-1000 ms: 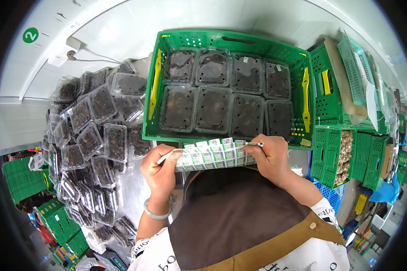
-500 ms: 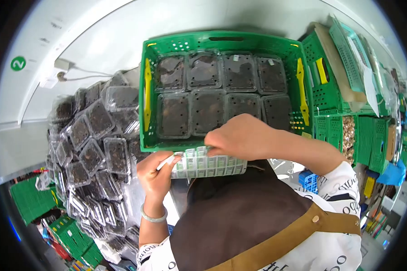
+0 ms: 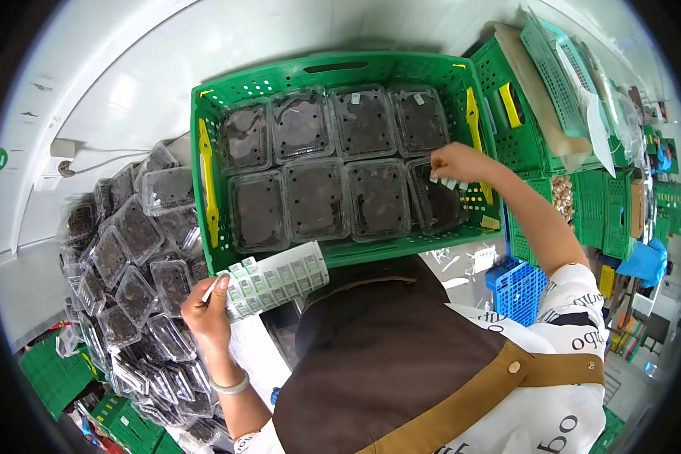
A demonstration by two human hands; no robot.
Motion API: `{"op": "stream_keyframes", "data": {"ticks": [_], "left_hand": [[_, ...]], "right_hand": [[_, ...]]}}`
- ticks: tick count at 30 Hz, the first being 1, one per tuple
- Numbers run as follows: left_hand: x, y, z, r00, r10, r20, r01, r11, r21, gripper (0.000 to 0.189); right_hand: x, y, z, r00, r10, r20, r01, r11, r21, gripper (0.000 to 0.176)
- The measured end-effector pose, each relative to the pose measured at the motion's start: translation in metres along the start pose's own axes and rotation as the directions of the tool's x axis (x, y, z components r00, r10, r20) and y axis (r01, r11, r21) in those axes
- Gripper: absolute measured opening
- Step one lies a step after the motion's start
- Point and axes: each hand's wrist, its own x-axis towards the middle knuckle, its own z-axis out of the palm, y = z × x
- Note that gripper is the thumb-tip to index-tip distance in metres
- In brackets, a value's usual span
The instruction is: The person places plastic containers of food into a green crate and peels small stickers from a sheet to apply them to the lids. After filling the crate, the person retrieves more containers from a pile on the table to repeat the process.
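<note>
My left hand (image 3: 208,306) is closed on the edge of a sheet of labels (image 3: 280,280), white with rows of small green-and-white stickers, in front of the crate. My right hand (image 3: 461,164) pinches several small labels (image 3: 448,182) above the front right clear plastic box (image 3: 437,204), which sits slightly askew. Two rows of such lidded boxes with dark brown contents lie in the green crate (image 3: 333,258). In the back row, a small label sits on the right box (image 3: 420,125) and another on the box beside it (image 3: 362,129).
A large heap of filled clear boxes (image 3: 136,234) rises left of the crate. More green crates (image 3: 507,113) stand to the right, with a teal basket (image 3: 556,68) above. A blue basket (image 3: 516,291) is below right, near paper scraps (image 3: 483,259).
My right hand has left the label sheet and moved right over the front right box, carrying labels. My left hand has moved left and down with the sheet. The view has shifted.
</note>
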Motion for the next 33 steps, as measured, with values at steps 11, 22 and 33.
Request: {"op": "stream_keyframes", "data": {"ticks": [11,22,33], "left_hand": [[-0.007,-0.006,0.007,1.0,-0.021,-0.015,0.022,0.999,0.043,0.015],[-0.042,-0.02,-0.007,0.96,-0.235,-0.155,0.239,0.971,0.007,0.018],[-0.052,-0.008,-0.004,0.935,-0.328,-0.134,0.32,0.944,-0.077,0.017]], "right_hand": [[0.054,-0.077,0.021,0.95,-0.295,-0.1,0.31,0.928,0.208,0.034],[0.102,-0.118,-0.023,0.935,-0.354,-0.002,0.348,0.918,0.189,0.031],[0.17,-0.224,0.005,0.866,-0.499,-0.001,0.491,0.852,-0.181,0.032]]}}
